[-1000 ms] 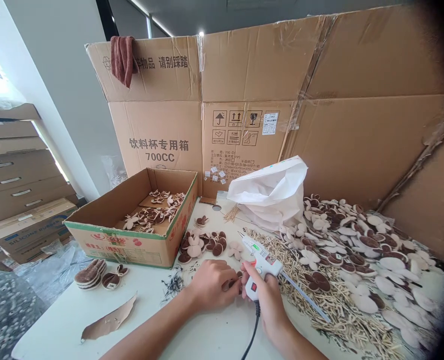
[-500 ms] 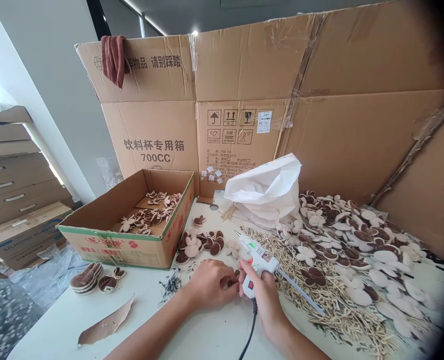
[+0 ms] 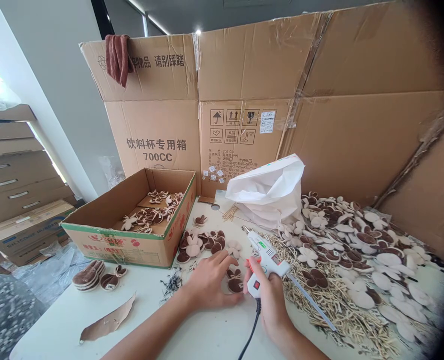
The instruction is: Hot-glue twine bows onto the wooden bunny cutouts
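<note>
My right hand (image 3: 269, 295) is wrapped round a white hot glue gun (image 3: 269, 260), its nozzle pointing away toward the white bag and a glue stick jutting from its rear. Beside it, my left hand (image 3: 211, 281) has its thumb and fingers apart around a small brown felt piece with a bow (image 3: 235, 284), which lies on the table. Whether the fingertips touch the piece is unclear. Just beyond my left hand sit a pale felt flower shape (image 3: 234, 249) and a cluster of brown and cream felt pieces (image 3: 193, 245).
An open cardboard box (image 3: 127, 245) with finished-looking bow pieces stands left. Stacked felt pieces (image 3: 88, 276) and a torn cardboard scrap (image 3: 109, 320) lie near it. To the right spread heaped twine bits (image 3: 342, 310) and felt shapes (image 3: 342, 230), behind them a white bag (image 3: 267, 192) and a cardboard wall (image 3: 244, 65).
My left fingers have spread apart, leaving the brown bow piece showing between them. My right hand and the glue gun have shifted slightly right, away from the left hand.
</note>
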Available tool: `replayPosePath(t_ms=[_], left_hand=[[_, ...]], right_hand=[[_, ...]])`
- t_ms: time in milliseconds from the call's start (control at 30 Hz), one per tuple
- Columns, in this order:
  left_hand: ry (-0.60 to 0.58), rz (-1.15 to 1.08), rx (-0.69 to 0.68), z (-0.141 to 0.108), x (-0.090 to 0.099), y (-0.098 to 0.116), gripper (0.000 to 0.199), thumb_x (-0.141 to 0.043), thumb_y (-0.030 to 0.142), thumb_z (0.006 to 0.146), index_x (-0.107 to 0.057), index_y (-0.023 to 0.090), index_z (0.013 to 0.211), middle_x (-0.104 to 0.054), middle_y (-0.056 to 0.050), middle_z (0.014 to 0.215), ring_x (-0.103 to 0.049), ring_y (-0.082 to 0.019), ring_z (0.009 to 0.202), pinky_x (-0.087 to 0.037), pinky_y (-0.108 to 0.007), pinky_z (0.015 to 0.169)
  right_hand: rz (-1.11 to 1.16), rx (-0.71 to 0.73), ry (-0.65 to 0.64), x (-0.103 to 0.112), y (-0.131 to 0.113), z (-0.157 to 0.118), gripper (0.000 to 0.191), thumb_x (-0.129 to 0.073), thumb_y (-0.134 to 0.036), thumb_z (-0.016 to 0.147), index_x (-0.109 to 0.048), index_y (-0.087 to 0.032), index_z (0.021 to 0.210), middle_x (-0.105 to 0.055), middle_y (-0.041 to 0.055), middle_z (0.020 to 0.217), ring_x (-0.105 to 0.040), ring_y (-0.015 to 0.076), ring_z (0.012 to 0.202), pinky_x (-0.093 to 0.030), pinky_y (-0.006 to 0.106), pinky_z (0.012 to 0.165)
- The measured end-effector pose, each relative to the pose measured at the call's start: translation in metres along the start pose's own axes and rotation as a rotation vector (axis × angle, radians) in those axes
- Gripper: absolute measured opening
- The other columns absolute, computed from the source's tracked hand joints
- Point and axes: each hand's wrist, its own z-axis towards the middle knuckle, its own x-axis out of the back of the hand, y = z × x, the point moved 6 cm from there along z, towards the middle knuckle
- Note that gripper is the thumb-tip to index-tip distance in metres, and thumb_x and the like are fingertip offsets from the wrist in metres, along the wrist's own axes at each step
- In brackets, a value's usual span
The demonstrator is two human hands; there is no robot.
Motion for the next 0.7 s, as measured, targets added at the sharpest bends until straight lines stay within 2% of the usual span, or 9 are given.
replayPosePath(t_ms=[100,233,333,533,700], left_hand=[[0.000,0.010,-0.038,0.0001,-0.0019,0.0025,0.051,-0.078,0.051,0.070,-0.063,0.023,0.109,-0.063,-0.006,0.104,-0.062,-0.023,0.089,-0.040,-0.031,0.067],[-0.012,0.001,-0.093,0.0001,-0.0053,0.0065,0.037,-0.076,0.048,0.074,-0.064,0.021,0.097,-0.062,-0.004,0.092,-0.059,-0.022,0.085,-0.042,-0.033,0.071],[-0.011,-0.013,-0.112,0.0003,-0.0055,0.0079,0.032,-0.075,0.044,0.075,-0.063,0.021,0.092,-0.061,-0.004,0.089,-0.058,-0.021,0.083,-0.042,-0.033,0.072],[-0.036,-0.028,-0.140,-0.0003,-0.0054,0.0083,0.038,-0.078,0.050,0.072,-0.062,0.021,0.091,-0.062,-0.004,0.089,-0.057,-0.022,0.084,-0.041,-0.034,0.074],[-0.069,-0.016,-0.140,0.0000,-0.0074,0.0079,0.041,-0.080,0.051,0.068,-0.061,0.021,0.089,-0.062,-0.003,0.087,-0.057,-0.021,0.082,-0.040,-0.033,0.074]], right_hand=[[0.023,-0.029,0.011,0.0004,0.0003,-0.0005,0.041,-0.074,-0.060,0.082,-0.066,-0.021,0.072,-0.054,-0.0012,0.052,-0.047,0.0159,0.051,-0.042,0.031,0.057],[-0.006,-0.005,-0.003,-0.0014,-0.0027,-0.0009,0.050,-0.071,-0.061,0.084,-0.058,-0.023,0.055,-0.052,0.0000,0.047,-0.049,0.0178,0.055,-0.046,0.033,0.069],[-0.019,0.003,0.005,-0.0019,-0.0035,-0.0008,0.054,-0.069,-0.061,0.085,-0.053,-0.023,0.050,-0.049,-0.0002,0.044,-0.047,0.0175,0.054,-0.045,0.033,0.070],[0.015,-0.035,-0.004,-0.0027,-0.0008,-0.0002,0.048,-0.070,-0.062,0.083,-0.058,-0.022,0.060,-0.053,-0.0004,0.049,-0.046,0.0161,0.049,-0.041,0.031,0.057],[-0.020,-0.026,-0.005,-0.0028,-0.0011,0.0005,0.053,-0.070,-0.065,0.081,-0.054,-0.023,0.054,-0.050,-0.0003,0.046,-0.046,0.0164,0.048,-0.042,0.032,0.057]])
